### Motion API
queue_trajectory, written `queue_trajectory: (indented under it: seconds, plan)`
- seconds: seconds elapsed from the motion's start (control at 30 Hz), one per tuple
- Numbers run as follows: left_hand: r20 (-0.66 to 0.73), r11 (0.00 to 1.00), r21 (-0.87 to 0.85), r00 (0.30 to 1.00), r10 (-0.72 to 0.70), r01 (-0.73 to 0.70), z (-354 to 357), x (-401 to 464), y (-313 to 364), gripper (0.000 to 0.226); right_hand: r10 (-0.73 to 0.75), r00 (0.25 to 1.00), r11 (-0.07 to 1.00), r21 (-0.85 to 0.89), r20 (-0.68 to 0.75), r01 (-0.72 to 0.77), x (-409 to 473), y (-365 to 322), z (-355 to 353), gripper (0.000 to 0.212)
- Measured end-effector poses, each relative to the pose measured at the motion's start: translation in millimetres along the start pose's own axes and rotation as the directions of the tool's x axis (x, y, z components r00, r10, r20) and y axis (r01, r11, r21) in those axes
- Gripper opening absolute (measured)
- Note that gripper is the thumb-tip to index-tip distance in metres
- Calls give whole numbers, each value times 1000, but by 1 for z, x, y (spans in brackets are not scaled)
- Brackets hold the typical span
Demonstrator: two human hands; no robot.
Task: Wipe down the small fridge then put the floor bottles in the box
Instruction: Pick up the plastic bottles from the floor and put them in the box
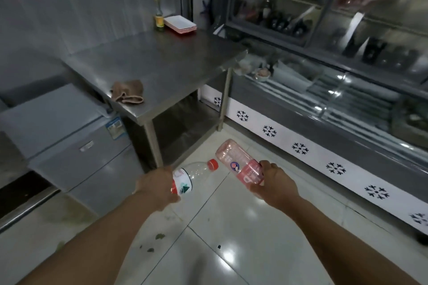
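My left hand (pixel 157 186) grips a clear plastic bottle (pixel 195 172) with a red cap and a red, white and green label, cap pointing up and right. My right hand (pixel 272 183) holds a pink plastic bottle (pixel 236 159) by its labelled end, the other end tilted up to the left. Both bottles are empty and held above the tiled floor, their tips close together. The small grey fridge (pixel 76 143) stands at the left, door shut. A brown cloth (pixel 127 91) lies crumpled on the steel table's near corner. No box is in view.
A steel table (pixel 162 62) stands beside the fridge, with a stack of white trays (pixel 180 23) and a yellow-labelled bottle (pixel 159 18) at its back. A glass display cooler (pixel 335 90) with a snowflake-patterned base runs along the right. The white tiled floor (pixel 231 227) has a few dark spots.
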State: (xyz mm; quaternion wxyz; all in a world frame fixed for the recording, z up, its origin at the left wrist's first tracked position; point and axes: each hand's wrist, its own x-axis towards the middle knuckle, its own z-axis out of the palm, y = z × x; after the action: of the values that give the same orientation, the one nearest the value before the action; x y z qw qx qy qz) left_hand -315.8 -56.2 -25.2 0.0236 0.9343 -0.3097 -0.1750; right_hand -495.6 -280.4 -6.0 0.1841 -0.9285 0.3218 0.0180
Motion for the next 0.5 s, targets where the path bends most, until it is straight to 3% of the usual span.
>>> queue_trajectory:
  seconds: [0.27,0.5]
  plan:
    - [-14,988,68,991,137,-135,2,-57,104,66,132,986,991,27,-99,-130,-104,106,-49,59]
    - [48,932,156,945,323,-327,22,-132,241,69,303,941,952,79,-152,-294,-237,211,-93,63]
